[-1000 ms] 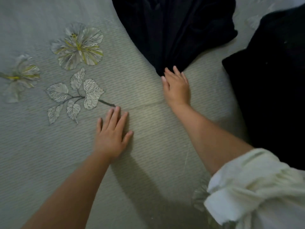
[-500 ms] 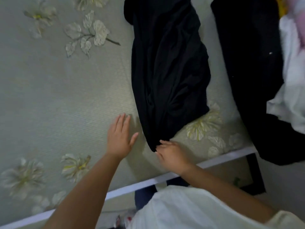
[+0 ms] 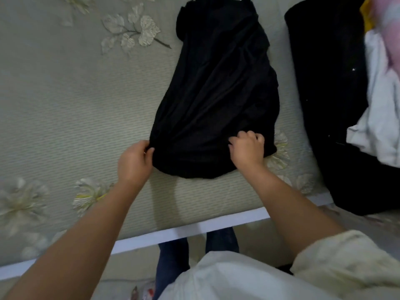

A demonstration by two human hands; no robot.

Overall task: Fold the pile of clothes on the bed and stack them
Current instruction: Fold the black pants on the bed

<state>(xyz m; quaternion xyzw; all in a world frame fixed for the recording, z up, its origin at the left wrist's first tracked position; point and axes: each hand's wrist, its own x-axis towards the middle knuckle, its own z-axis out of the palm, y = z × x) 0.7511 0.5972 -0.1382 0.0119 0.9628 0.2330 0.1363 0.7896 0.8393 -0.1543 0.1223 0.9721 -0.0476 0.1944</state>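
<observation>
both hands, left hand (image 3: pixel 135 163) and right hand (image 3: pixel 246 149), pinch the near hem of a black garment (image 3: pixel 216 100) stretching lengthwise away across the bed (image 3: pixel 65 109).

You wear a loose cream-white top (image 3: pixel 238 280) of soft, crinkled cloth; its right sleeve (image 3: pixel 346 265) is pushed up into a bunched roll above the elbow, leaving your forearm bare. Your left forearm (image 3: pixel 82 230) is bare too, with no sleeve in view. Below the top's hem, dark blue jeans (image 3: pixel 171 258) cover both your legs. Your left hand (image 3: pixel 134 163) and right hand (image 3: pixel 246 148) are ungloved.
</observation>
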